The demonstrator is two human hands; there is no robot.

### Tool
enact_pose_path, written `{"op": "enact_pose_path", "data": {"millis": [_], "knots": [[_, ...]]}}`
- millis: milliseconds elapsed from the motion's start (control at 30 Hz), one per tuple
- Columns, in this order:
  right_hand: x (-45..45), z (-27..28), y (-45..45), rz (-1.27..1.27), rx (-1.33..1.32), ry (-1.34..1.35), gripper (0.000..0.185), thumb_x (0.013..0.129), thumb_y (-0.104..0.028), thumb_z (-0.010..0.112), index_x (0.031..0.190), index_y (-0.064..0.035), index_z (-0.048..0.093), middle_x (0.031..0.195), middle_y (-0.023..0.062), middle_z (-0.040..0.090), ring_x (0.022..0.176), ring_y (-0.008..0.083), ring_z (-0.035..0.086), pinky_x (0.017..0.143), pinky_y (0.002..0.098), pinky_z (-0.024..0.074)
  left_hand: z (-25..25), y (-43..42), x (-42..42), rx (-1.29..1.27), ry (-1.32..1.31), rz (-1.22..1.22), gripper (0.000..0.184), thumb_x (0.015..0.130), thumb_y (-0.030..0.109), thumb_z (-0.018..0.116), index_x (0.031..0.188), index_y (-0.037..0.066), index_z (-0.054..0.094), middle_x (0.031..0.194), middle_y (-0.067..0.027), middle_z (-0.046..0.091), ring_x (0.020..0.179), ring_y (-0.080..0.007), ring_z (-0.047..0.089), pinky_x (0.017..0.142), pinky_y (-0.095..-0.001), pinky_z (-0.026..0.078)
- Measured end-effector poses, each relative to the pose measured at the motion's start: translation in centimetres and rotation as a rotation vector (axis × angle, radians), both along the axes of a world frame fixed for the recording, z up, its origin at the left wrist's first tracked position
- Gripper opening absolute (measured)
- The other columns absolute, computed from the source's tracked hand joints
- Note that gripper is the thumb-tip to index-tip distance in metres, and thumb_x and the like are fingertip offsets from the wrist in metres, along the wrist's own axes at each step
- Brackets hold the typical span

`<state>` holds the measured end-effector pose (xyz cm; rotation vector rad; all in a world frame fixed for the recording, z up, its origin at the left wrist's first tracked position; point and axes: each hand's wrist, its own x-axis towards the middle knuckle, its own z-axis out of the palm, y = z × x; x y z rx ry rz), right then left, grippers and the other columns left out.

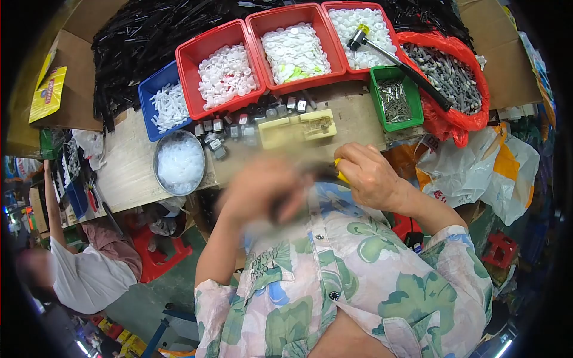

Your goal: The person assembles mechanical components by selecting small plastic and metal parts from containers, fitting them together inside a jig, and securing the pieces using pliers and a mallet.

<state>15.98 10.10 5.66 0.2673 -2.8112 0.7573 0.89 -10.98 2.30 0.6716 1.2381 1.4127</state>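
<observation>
My right hand (372, 176) is closed around a yellow-handled tool (341, 171), held above the front edge of the table. Its far end points toward my left hand and is smeared, so the kind of tool does not show. My left hand (265, 185) is blurred by motion close beside it, and its fingers and anything in them cannot be made out. Just beyond both hands lies a cream-yellow block (280, 135) with a recess. Several small grey and black plastic parts (218, 126) are scattered left of that block.
Red bins (190, 89) of white caps line the back, a hammer (406, 68) across the right one. A blue bin (145, 101), a metal bowl (156, 173) of clear bits, a green tray (376, 101) of pins and a red bag (439, 122) surround them. Another person (89, 277) sits left.
</observation>
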Motion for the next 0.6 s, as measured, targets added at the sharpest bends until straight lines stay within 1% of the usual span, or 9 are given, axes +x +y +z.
{"op": "enact_pose_path", "data": {"millis": [67,133,200,267,333,367,400,467,600], "knots": [[-0.1,0.0,-0.3,0.023,0.008,0.009,0.011,0.075,-0.004,0.061,0.084,-0.0019,0.057,0.094,0.0111,0.058,0.085,0.0294,0.06,0.069,0.0408,0.0441,-0.2,-0.6,-0.4,0.044,-0.335,-0.143,0.04,0.099,0.035,0.059,0.105,-0.005,0.061,0.062,-0.0071,0.053,0.045,-0.0118,0.046,0.045,-0.0242,0.038],[-0.3,-0.2,-0.6,0.048,-0.011,-0.035,0.013,0.073,-0.004,0.062,0.085,-0.0019,0.057,0.095,0.0116,0.058,0.088,0.0302,0.06,0.069,0.0406,0.0443,-0.4,-1.4,-0.2,0.019,-0.343,-0.119,0.042,0.099,0.036,0.059,0.105,-0.006,0.06,0.062,-0.007,0.053,0.045,-0.0119,0.046,0.045,-0.0246,0.038],[-0.8,0.0,-0.9,0.056,-0.067,-0.067,0.015,0.073,-0.003,0.062,0.087,-0.0015,0.057,0.095,0.0124,0.058,0.088,0.0314,0.06,0.069,0.0418,0.0448,-0.1,-2.0,0.1,-0.028,-0.16,0.018,0.042,0.1,0.036,0.058,0.105,-0.005,0.06,0.062,-0.0063,0.053,0.046,-0.011,0.046,0.046,-0.0239,0.039],[-1.4,-0.2,-0.8,0.067,-0.125,-0.098,0.016,0.073,-0.003,0.063,0.088,-0.0012,0.057,0.095,0.0133,0.057,0.089,0.0325,0.059,0.069,0.0429,0.0452,-1.1,-4.0,-0.2,-0.183,-0.169,0.071,0.04,0.101,0.035,0.058,0.109,-0.004,0.061,0.064,-0.0054,0.054,0.048,-0.0101,0.048,0.047,-0.0242,0.039],[-1.8,-0.8,0.2,-0.038,-0.085,-0.101,0.018,0.073,-0.002,0.062,0.09,-0.0007,0.057,0.095,0.0153,0.056,0.089,0.0355,0.058,0.071,0.0458,0.0459,-1.3,-5.9,-0.3,-0.262,0.252,0.088,0.037,0.101,0.033,0.057,0.113,-0.002,0.063,0.069,-0.0042,0.057,0.051,-0.0079,0.05,0.049,-0.0235,0.039],[-2.0,-0.5,0.8,-0.104,-0.027,-0.131,0.016,0.076,-0.003,0.06,0.092,0.0001,0.057,0.095,0.0171,0.055,0.089,0.0374,0.058,0.075,0.0475,0.0459,-1.9,-7.7,-0.2,-0.368,0.441,0.113,0.034,0.098,0.028,0.061,0.112,-0.003,0.065,0.076,-0.0097,0.064,0.057,-0.0187,0.06,0.055,-0.0303,0.045],[-2.0,-0.7,1.4,-0.099,-0.027,-0.132,0.016,0.076,-0.003,0.06,0.092,0.0001,0.057,0.095,0.0171,0.055,0.089,0.0374,0.058,0.075,0.0475,0.0459,-2.6,-9.7,-0.2,-0.369,0.438,0.117,0.034,0.098,0.028,0.061,0.112,-0.003,0.065,0.076,-0.0097,0.064,0.057,-0.0187,0.06,0.055,-0.0303,0.045],[-2.0,-1.4,2.4,-0.313,0.114,-0.143,0.014,0.079,-0.004,0.059,0.092,0.0011,0.056,0.096,0.0178,0.054,0.09,0.0379,0.057,0.077,0.0471,0.0455,-3.6,-12.4,-0.1,-0.621,1.028,0.005,0.032,0.092,0.021,0.067,0.11,-0.005,0.065,0.083,-0.017,0.067,0.071,-0.0339,0.065,0.066,-0.0385,0.05],[-2.0,-2.9,3.1,-0.397,0.241,-0.138,0.013,0.081,-0.005,0.058,0.092,0.0012,0.056,0.096,0.0172,0.053,0.092,0.0368,0.057,0.077,0.0468,0.0451,0.4,-11.4,0.3,-0.681,1.253,0.0,0.029,0.086,0.014,0.07,0.108,-0.006,0.066,0.089,-0.0212,0.066,0.085,-0.0414,0.064,0.074,-0.0441,0.05]]}}
